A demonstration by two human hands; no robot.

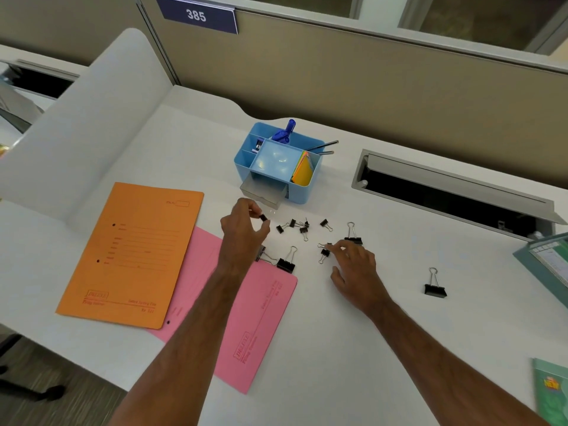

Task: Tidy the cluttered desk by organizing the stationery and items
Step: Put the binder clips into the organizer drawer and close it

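Note:
My left hand [244,230] pinches a small black binder clip [263,217] just in front of the open grey drawer [261,193] of a blue desk organizer [302,196]. My right hand [353,265] lies low over the desk, fingertips touching a small binder clip [324,253]. Several small black clips [299,226] are scattered between the hands. Larger clips lie by my left wrist [285,262], behind my right fingers [353,236] and alone to the right [435,287].
An orange folder [132,256] overlaps a pink folder [255,327] on the left. The organizer holds blue pens [285,133], pencils [322,146] and coloured notes [302,170]. An open cable trough [445,192] runs at right; green booklets [550,392] lie at the right edge.

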